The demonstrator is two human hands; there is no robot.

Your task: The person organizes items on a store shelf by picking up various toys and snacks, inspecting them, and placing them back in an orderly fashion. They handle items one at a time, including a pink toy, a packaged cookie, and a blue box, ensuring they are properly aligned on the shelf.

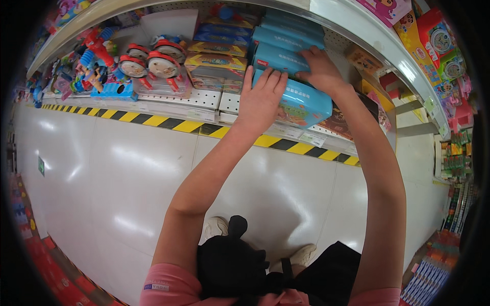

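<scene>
A row of light-blue boxed goods stands front to back on a white perforated metal shelf (203, 98). My left hand (264, 97) lies over the left end of the front blue box (306, 101), its fingertips at the gap behind that box; the thumb is hidden. This box leans out towards me at the shelf's front edge. My right hand (323, 72) spans the top of the second blue box (273, 57) near its right end, thumb at its front edge and fingers towards its back. More blue boxes (287, 36) stand behind.
Left of the blue row are orange-topped boxes (218, 61), red-and-white drum-shaped toys (162, 63) and a blue-based toy (115, 91). A dark brown box (338, 122) lies at the right. An upper shelf edge (344, 28) overhangs. Yellow-black tape (168, 123) borders the glossy floor (126, 172).
</scene>
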